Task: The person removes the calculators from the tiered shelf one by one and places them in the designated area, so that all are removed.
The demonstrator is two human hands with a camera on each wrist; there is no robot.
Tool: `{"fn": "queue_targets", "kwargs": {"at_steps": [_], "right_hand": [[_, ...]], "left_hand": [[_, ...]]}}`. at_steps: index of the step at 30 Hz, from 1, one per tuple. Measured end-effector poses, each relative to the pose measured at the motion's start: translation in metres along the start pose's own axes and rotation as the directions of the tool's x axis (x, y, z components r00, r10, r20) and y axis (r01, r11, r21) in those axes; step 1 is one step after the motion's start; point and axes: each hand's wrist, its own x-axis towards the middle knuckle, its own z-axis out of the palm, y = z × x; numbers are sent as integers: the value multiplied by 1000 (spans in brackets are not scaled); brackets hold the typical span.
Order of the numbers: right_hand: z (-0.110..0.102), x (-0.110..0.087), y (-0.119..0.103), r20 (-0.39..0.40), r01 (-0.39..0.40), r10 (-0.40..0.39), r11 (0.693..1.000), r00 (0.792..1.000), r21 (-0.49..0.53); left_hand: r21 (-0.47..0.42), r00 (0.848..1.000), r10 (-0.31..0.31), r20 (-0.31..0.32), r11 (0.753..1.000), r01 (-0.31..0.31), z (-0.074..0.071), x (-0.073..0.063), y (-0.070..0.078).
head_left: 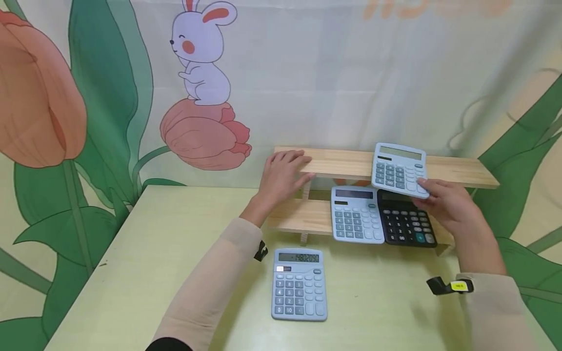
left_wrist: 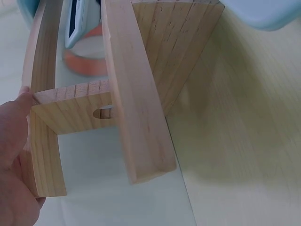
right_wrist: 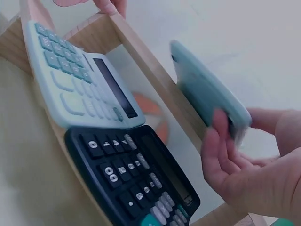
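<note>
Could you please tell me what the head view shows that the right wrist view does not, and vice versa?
Only the head view shows the loose calculator lying on the table, with digits on its display, and the rabbit drawing behind.

Only the right wrist view shows the back of the held calculator, with fingers against it.

Both show the right hand holding that calculator, the left hand at the upper board, and the light blue calculator beside the black calculator below.

Upper shelf (head_left: pixel 338 162): leaves room between left hand (head_left: pixel 283 176) and held calculator (head_left: pixel 399 169).
Lower shelf (head_left: pixel 300 217): admits a hand at left; blocked mid-length by blue calculator (head_left: pixel 357 214) and black calculator (head_left: pixel 406 219).
Tabletop (head_left: pixel 373 297): passable right of lone calculator (head_left: pixel 299 285), crossed leftward by left sleeve (head_left: pixel 208 287).
</note>
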Motion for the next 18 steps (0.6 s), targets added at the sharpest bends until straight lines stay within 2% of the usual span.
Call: {"fn": "queue_targets", "kwargs": {"at_steps": [3, 9, 15, 18], "right_hand": [[0, 0, 2, 68, -16, 20, 999, 997, -50], [3, -8, 12, 82, 43, -36, 995, 996, -89], [9, -28, 20, 173, 114, -83, 978, 981, -176], [11, -42, 27, 228, 141, -81, 956, 970, -256]], "left_hand": [[9, 1000, -10, 2, 1000, 10, -1, 0, -1], [-2, 1000, 1, -2, 1000, -1, -1, 1, 0], [4, 1000, -8, 0, 1000, 8, 0, 2, 1], [9, 1000, -13, -1, 1000, 13, 1, 2, 1]]}}
